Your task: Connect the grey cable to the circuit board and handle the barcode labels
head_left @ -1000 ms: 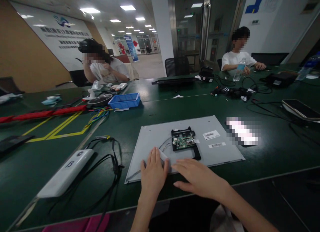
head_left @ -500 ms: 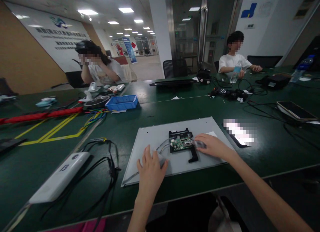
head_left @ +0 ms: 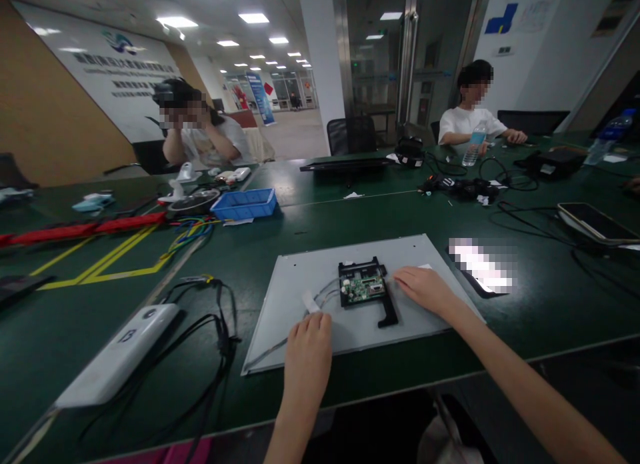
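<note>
A green circuit board sits in a black plastic bracket on a light grey panel. Thin grey cables run from the board's left side toward the panel's near left corner. A whitish strip lies across them. My left hand is closed at the panel's near side, just below this strip, its fingertips curled out of sight. My right hand is closed beside the bracket's right edge, fingers together and pointing left; anything between them is hidden.
Left of the panel lie a white device and black straps. Beyond are a blue bin and coloured wires. A lit phone lies right of the panel. Two people sit across the green table.
My left hand has curled its spread fingers and drawn back toward me, uncovering the whitish strip. My right hand has shifted slightly right; the blurred grey piece by its fingers no longer shows.
</note>
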Available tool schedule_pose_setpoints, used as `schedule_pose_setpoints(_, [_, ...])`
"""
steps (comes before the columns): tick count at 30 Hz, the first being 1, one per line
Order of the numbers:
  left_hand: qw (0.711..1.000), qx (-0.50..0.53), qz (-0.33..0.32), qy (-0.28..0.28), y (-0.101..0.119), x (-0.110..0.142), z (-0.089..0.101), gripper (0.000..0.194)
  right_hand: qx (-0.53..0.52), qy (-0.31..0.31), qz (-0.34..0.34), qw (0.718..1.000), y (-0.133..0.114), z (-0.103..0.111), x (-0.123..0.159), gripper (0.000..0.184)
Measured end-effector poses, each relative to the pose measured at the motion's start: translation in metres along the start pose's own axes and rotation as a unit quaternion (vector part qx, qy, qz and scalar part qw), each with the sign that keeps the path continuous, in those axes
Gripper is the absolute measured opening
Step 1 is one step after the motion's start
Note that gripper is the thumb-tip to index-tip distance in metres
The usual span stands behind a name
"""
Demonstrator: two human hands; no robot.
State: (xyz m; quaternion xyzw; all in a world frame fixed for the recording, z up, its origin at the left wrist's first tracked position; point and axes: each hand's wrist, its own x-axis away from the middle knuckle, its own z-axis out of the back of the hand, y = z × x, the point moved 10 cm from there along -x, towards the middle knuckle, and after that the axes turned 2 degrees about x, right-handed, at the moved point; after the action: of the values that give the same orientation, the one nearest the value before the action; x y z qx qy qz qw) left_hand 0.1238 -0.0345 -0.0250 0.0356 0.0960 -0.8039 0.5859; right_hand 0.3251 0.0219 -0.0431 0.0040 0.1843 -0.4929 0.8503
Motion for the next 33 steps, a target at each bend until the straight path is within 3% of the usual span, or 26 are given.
schedule_pose_setpoints(5, [1.0,-0.021,0.006,0.01,-0.013,-0.012,0.012,0.026,0.061,0.059,-0.107,0.991,0.038,0.021,0.015,0.026])
schedule_pose_setpoints(9, [0.992,-0.05,0.034,0.11,-0.041,-0.028,0.046,0.023,0.088,0.056,-0.173,0.979,0.058,0.027,0.024,0.026])
schedule_pose_setpoints(11, [0.988,-0.053,0.025,0.14,-0.05,-0.034,0.053,0.023,0.086,0.037,-0.18,0.979,0.06,0.022,0.025,0.027])
schedule_pose_setpoints(15, [0.994,-0.054,-0.023,0.097,-0.055,-0.042,0.032,0.024,0.058,0.022,-0.196,0.979,0.062,0.013,0.026,0.03])
schedule_pose_setpoints(19, [0.998,-0.048,-0.015,0.045,-0.056,-0.037,0.01,0.024,0.012,0.045,-0.215,0.976,0.066,0.013,0.028,0.032])
schedule_pose_setpoints(24, [0.999,-0.019,0.031,0.005,-0.054,-0.034,0.012,0.028,-0.033,0.068,-0.206,0.976,0.064,0.015,0.029,0.028])
schedule_pose_setpoints(27, [0.999,0.003,0.042,-0.004,-0.045,-0.044,0.024,0.034,-0.04,0.079,-0.205,0.975,0.063,0.017,0.029,0.028])
schedule_pose_setpoints(33, [0.993,0.047,-0.112,-0.006,0.018,-0.096,0.031,0.028,-0.055,0.085,-0.184,0.978,0.057,0.016,0.026,0.027])
